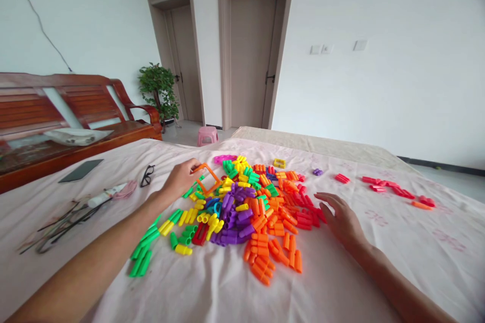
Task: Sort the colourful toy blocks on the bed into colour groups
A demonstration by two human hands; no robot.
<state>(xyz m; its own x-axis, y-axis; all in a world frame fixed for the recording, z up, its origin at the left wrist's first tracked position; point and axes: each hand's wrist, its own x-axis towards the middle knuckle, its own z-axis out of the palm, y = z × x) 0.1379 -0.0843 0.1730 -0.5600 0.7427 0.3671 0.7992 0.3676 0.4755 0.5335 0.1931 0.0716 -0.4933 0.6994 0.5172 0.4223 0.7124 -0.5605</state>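
My left hand [184,176] pinches an orange square plastic frame [207,189] by its left corner, holding it over the left side of a heap of toy pieces. To the right of the heap, my right hand [339,216] has its fingers stretched out and holds nothing. Its fingertips are close to red bullet-shaped pieces [305,219]. Purple pieces [237,212] fill the middle of the heap. Orange pieces [261,257] spread toward me, while green pieces [142,252] and yellow pieces [184,250] lie on the left. A dark red frame [200,233] sits at the near edge.
On the pale cloth [341,287] at left are black eyeglasses [147,175], a dark flat tablet-like object [81,170] and a white tube [102,197] among thin cords. Farther right lie loose red pieces [390,185]. A pink stool [207,135] and wooden bench [83,101] stand beyond.
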